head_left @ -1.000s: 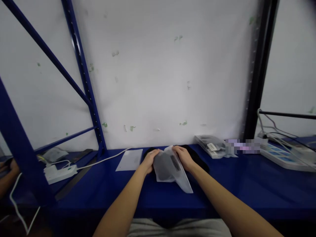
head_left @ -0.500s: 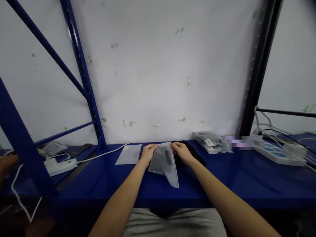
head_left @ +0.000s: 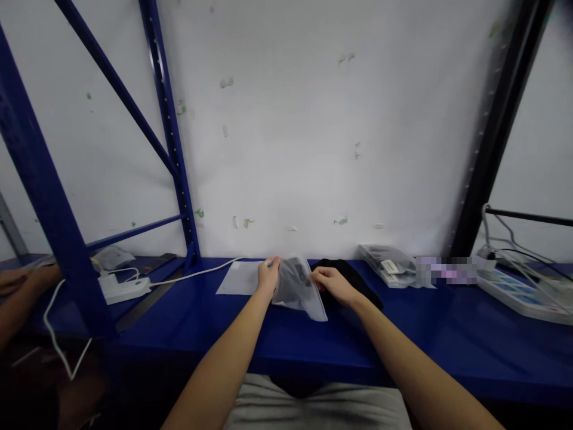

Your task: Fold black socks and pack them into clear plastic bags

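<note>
A frosted translucent plastic bag (head_left: 298,291) is held up over the blue table, with something dark showing faintly through it. My left hand (head_left: 268,276) is closed on the bag's left edge. At the bag's right edge, my right hand (head_left: 331,283) pinches the plastic with thumb and fingers. Behind and beside my right hand lies a black cloth item (head_left: 358,283), partly hidden by the hand. A flat white bag or sheet (head_left: 237,278) rests on the table just left of my left hand.
Packaged dark goods in clear bags (head_left: 389,266) lie at the back right, beside a large white power strip (head_left: 521,295) with cables. On the left stand blue rack posts (head_left: 49,185) and a white power strip (head_left: 128,291). Another person's hands (head_left: 31,280) are at far left.
The view has turned slightly left, so most things sit further right. The bag's lower corner has risen and its body is spread wider between my hands.
</note>
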Demonstrator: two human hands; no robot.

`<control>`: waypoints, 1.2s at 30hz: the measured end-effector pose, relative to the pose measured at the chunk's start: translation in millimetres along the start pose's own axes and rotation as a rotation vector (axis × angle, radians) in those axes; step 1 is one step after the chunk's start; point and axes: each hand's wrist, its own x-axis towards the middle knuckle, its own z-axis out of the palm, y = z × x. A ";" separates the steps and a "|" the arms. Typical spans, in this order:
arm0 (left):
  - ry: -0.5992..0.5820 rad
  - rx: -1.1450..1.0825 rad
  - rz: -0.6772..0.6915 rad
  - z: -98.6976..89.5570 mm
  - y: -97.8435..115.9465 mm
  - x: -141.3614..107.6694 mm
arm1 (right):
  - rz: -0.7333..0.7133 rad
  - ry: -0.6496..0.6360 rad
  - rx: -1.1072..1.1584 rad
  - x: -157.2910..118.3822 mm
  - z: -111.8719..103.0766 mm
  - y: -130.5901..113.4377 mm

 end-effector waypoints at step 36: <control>-0.091 -0.138 -0.103 -1.9 7.7 -4.9 | 0.059 0.010 0.034 0.0 1.4 1.2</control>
